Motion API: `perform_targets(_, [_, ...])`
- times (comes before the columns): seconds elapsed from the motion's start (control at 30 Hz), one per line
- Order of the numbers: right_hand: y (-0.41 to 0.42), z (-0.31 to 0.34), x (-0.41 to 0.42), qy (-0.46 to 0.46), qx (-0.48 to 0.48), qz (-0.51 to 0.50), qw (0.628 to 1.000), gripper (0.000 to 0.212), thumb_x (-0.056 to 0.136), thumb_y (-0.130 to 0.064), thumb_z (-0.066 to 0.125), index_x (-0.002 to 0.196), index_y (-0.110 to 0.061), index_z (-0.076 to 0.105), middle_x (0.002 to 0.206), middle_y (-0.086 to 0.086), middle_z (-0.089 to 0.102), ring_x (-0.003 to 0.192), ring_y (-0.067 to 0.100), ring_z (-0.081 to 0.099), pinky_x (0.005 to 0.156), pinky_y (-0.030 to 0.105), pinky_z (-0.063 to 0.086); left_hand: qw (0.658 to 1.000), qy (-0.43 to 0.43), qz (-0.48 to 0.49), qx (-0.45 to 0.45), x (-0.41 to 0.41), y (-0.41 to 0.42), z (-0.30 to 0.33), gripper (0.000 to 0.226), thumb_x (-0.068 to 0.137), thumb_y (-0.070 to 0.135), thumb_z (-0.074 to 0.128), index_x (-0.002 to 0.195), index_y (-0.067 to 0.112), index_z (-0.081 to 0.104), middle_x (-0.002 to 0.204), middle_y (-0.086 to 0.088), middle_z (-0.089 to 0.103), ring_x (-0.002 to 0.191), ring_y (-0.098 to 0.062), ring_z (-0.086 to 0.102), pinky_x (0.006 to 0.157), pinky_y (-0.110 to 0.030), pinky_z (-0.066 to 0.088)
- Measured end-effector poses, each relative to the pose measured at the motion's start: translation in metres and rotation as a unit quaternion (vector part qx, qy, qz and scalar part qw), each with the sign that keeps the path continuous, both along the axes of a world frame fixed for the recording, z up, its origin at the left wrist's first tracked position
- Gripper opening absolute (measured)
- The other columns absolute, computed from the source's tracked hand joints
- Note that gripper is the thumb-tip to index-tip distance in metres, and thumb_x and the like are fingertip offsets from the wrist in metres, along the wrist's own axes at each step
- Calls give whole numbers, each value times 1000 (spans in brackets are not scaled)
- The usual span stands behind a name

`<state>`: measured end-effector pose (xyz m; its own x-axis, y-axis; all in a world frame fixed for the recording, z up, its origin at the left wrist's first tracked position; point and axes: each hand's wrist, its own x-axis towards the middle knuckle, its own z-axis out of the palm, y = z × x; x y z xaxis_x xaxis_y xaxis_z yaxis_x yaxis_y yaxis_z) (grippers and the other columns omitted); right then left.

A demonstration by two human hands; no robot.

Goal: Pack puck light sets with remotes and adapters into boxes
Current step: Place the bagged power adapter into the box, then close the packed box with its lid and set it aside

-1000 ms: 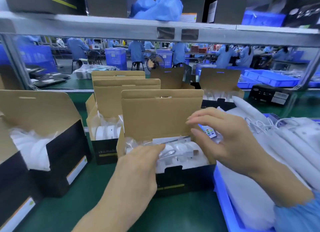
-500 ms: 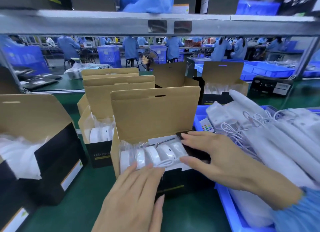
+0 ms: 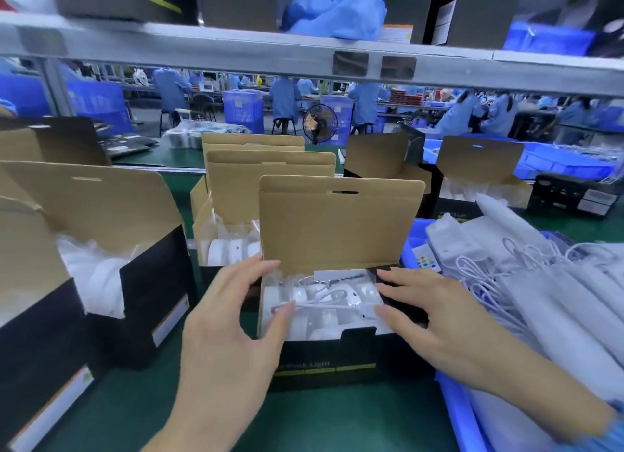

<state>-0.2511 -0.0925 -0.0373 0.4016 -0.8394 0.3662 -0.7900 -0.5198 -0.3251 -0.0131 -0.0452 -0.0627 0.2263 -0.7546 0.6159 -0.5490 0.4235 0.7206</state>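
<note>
Box (image 3: 324, 357), black with a brown lid flap standing upright, near the front edge of the green desk (image 3: 304, 424), at its middle. Inside, white puck lights (image 3: 304, 299) in clear wrap, standing side by side, with a white cable (image 3: 324, 305) lying across their tops and a white card (image 3: 337, 276) behind them. Left hand (image 3: 233, 330) at the box's left wall, fingers nearly straight and spread apart, thumb tip touching the cable's left end, fingertips reaching the lid's lower left corner. Right hand (image 3: 435, 320) over the box's right end, fingers straight and apart, resting on the wrapped contents; gripping nothing. More open boxes on the desk: one at the left edge (image 3: 141, 303) with white wrap spilling out, one just behind the middle box (image 3: 229, 239) with pucks showing, others toward the back right. Blue bin (image 3: 456, 414) at the right edge, touching the box's right side, piled with long white bagged items (image 3: 557, 309), loose white cords (image 3: 489, 276) and a remote (image 3: 426, 260) with coloured buttons at its back left corner. Metal shelf (image 3: 236, 53) overhead.
</note>
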Motion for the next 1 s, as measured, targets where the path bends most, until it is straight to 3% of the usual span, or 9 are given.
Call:
perform_targets(0.1, [0,0,0,-7,-2,0,1000,43,89,-46,49,109,-15,72,128,-18,60,124,1,44,93,-6,19,997,-67,-23,-31,-5,1,-5,31,87,23,73,118,22,70,113,22,68,111,9,60,94,-7,43])
perform_targets(0.3, [0,-1,1,-24,3,4,1000,35,91,-39,50,112,-22,73,120,-35,48,125,-5,41,96,-5,17,958,-274,-64,-55,2,3,-9,38,89,41,54,98,16,81,109,8,74,113,-9,66,106,-31,43])
perform_targets(0.43, [-6,3,-2,-71,12,-26,997,21,90,-22,63,104,-32,75,117,-28,60,114,-10,49,94,-2,25,966,-242,-76,43,19,-8,16,34,102,41,37,105,34,70,97,27,72,100,5,63,99,-6,33])
perform_targets(0.5, [-10,5,-3,-106,29,-30,993,22,84,-17,72,95,-36,72,106,-27,67,104,-11,55,89,-1,33,971,-217,-66,71,22,-19,21,16,100,31,54,112,42,55,100,34,66,95,6,60,84,-6,40])
perform_targets(0.63, [-20,16,-5,-274,125,-62,952,64,68,-12,86,113,-35,47,121,-15,50,90,-1,66,78,18,52,987,-110,-87,76,18,-29,23,105,77,12,84,131,71,16,111,36,45,86,3,66,78,-13,46])
perform_targets(0.73, [-33,24,-3,-303,204,-41,930,103,65,-5,87,140,-45,29,132,-24,43,92,3,69,78,24,53,987,-59,-97,114,21,-36,15,138,71,16,88,131,76,-20,105,39,59,87,2,67,82,-16,45])
perform_targets(0.83, [-40,20,0,-330,225,-5,917,77,71,0,82,130,-36,49,124,-9,62,101,11,69,90,32,53,984,-14,-124,125,25,-39,15,121,70,16,89,138,73,6,94,23,71,90,1,66,84,-15,48])
perform_targets(0.93, [-34,23,-14,-338,259,51,903,36,77,-30,79,110,-24,69,116,0,69,115,18,62,105,37,42,985,13,-142,94,31,-35,13,65,61,35,89,112,57,57,94,15,71,89,-4,68,86,-17,51])
perform_targets(1.0, [-32,30,-17,-284,303,76,907,50,78,-55,68,115,-21,69,127,2,64,127,19,53,110,40,34,985,5,-155,72,35,-33,11,43,63,52,87,99,43,65,99,13,70,94,-5,68,85,-15,50])
